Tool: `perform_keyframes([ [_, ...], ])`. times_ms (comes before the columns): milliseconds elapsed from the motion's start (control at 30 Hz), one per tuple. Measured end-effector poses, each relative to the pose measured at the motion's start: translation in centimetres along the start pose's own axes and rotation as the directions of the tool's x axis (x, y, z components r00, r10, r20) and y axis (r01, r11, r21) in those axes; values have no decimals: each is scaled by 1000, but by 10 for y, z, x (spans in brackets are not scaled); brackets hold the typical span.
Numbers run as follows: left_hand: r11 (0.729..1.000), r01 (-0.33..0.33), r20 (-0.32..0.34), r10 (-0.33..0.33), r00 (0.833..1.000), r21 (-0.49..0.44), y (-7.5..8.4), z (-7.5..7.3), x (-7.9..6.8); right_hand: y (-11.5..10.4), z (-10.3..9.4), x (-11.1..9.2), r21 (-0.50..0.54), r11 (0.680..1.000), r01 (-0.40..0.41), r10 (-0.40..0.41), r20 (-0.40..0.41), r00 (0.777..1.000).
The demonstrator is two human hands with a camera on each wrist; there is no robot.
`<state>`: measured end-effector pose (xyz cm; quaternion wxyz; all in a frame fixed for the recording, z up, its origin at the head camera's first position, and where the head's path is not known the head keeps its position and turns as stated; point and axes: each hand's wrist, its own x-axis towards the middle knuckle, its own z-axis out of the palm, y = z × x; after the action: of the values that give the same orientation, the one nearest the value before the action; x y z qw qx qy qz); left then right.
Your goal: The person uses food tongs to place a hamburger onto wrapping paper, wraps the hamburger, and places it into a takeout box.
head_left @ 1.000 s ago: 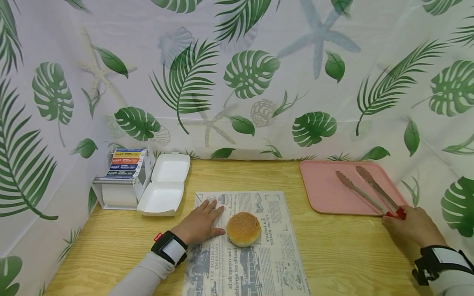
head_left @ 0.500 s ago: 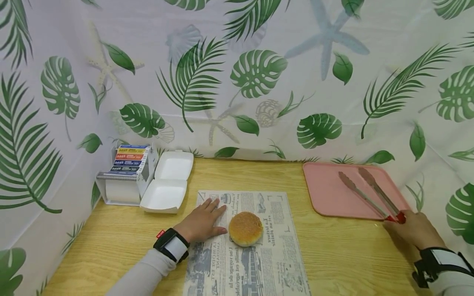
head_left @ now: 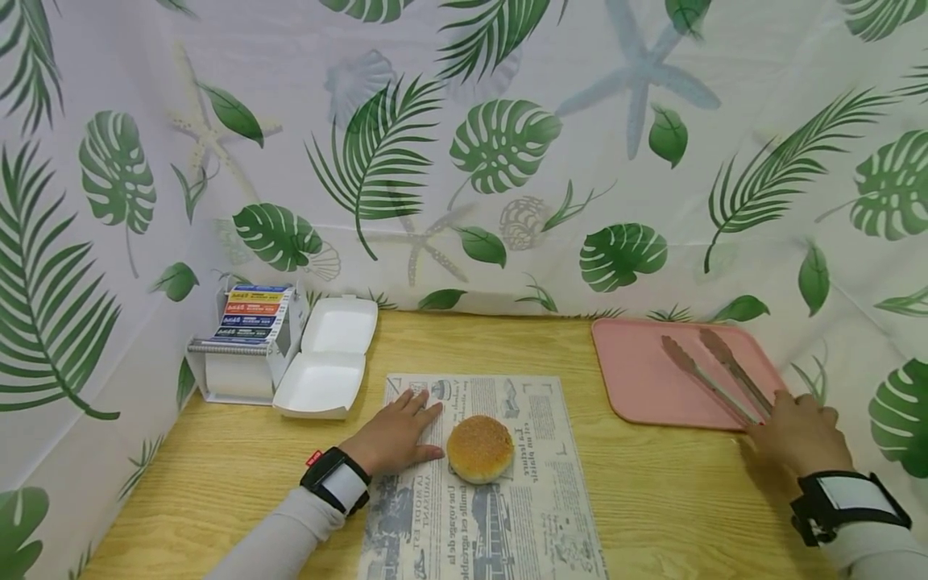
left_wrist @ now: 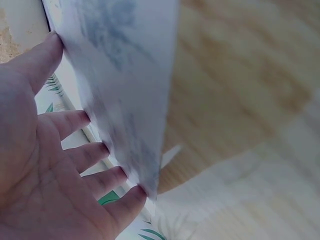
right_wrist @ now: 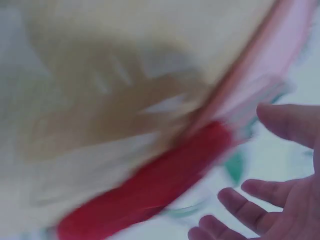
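- Watching my left hand [head_left: 394, 435] spread on newsprint paper [head_left: 532, 515], lower centre.
- Right hand [head_left: 801, 435], lower right: fingers parted beside tongs [head_left: 732, 362].
- Probably stiff; I'd grip the red handle [right_wrist: 155, 180].

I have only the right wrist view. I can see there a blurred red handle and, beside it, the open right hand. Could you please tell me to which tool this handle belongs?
Observer: The red handle belongs to a pair of tongs; the head view shows their two arms with brownish tips, lying over the pink tray.
Operator: Thank you. The left hand is not in my view; could you say where it is?
Observer: In the head view, the left hand is spread on the printed paper, to the left of the bun.
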<state>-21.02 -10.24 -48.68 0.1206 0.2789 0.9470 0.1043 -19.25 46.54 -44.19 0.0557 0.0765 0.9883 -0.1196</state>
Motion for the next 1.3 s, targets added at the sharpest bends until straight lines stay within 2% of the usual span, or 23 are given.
perform_keyframes([
  [100,1000,0,0,0,1000,-11,0,-1,-1,-33,0,2,-17,993,115,-116,-69,991],
  [167,1000,-1,0,1,1000,-8,0,-1,-1,-58,0,5,-37,974,222,-225,-79,971],
  [267,1000,-7,3,7,1000,11,0,-1,0,-100,4,5,-40,938,343,-345,-57,937],
  [333,1000,-11,6,11,1000,17,0,-1,0,-126,9,2,-58,917,394,-397,-48,917],
  [433,1000,-10,7,10,1000,18,0,-2,0,-163,17,-4,-62,897,437,-439,-24,898],
  [533,1000,-1,8,1,1000,17,0,-2,0,-193,30,-5,-39,873,487,-486,18,874],
  [633,1000,6,6,-6,1000,14,-1,-2,0,-213,45,0,8,826,563,-562,77,824],
  [767,1000,6,7,-6,1000,-3,-1,-1,-1,-229,61,9,22,749,662,-657,153,738],
  [867,1000,0,9,0,1000,-21,0,0,-1,-235,70,15,5,718,696,-682,205,702],
  [967,1000,-3,0,3,1000,-30,1,2,-1,-236,78,21,7,721,693,-672,253,696],
  [1100,1000,3,-5,-3,1000,-22,-1,4,-1,-237,86,26,11,743,669,-640,302,706],
  [1300,1000,20,10,-20,1000,-23,-1,1,-2,-239,87,28,16,757,653,-624,317,715],
])
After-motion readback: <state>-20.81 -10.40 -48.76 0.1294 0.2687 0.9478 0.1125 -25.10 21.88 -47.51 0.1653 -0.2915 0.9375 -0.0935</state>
